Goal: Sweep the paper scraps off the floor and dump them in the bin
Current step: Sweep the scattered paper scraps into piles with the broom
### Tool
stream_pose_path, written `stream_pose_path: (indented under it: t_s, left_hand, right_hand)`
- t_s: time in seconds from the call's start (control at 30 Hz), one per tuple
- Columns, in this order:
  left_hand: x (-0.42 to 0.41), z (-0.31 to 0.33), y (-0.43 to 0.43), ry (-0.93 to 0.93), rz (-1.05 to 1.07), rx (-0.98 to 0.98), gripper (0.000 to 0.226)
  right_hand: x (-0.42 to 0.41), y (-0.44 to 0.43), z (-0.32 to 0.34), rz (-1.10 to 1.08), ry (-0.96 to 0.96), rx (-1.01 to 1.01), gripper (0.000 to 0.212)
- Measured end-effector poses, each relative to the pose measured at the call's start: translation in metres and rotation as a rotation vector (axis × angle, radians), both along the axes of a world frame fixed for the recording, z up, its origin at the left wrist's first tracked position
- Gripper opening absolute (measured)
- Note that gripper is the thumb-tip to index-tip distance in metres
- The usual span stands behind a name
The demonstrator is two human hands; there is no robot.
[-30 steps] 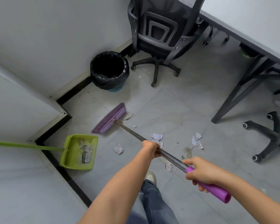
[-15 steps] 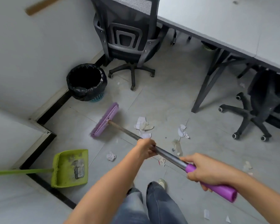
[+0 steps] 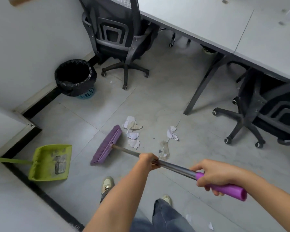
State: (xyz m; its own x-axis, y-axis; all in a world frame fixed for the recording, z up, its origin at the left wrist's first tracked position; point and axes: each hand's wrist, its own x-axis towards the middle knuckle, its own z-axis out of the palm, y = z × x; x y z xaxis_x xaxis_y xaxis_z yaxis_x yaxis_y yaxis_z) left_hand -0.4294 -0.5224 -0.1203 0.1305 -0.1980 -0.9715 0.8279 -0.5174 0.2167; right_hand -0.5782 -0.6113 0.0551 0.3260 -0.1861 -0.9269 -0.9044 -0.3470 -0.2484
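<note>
Left hand (image 3: 149,162) grasps broom (image 3: 106,145) shaft | right hand (image 3: 213,175) grasps purple grip | arms forward

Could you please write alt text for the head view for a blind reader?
The left hand and right hand grip a purple broom, its head on the floor beside paper scraps. A green dustpan lies left of it; a bin stands beyond.

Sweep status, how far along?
Done: little; the green dustpan seems to hold only grey dirt. In hand: left hand and right hand grip the broom, its head beside the paper scraps. Left: gather them, plus bits by the feet, and dump in the bin.
</note>
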Motion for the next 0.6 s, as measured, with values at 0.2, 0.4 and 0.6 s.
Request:
stream_pose_path:
  t_s: [0.2,0.4,0.6]
  left_hand:
    - [-0.114,0.028,-0.052,0.075,0.298,-0.163,0.029]
    - [-0.100,0.030,-0.039,-0.114,0.327,-0.091,0.036]
    - [-0.041,-0.021,-0.032,-0.323,0.103,0.098,0.034]
  right_hand:
    - [-0.103,-0.042,0.046,0.015,-0.024,-0.058,0.045]
    - [-0.099,-0.027,0.033,0.058,-0.163,-0.032,0.043]
    - [-0.048,-0.001,-0.049,-0.141,-0.285,0.045,0.027]
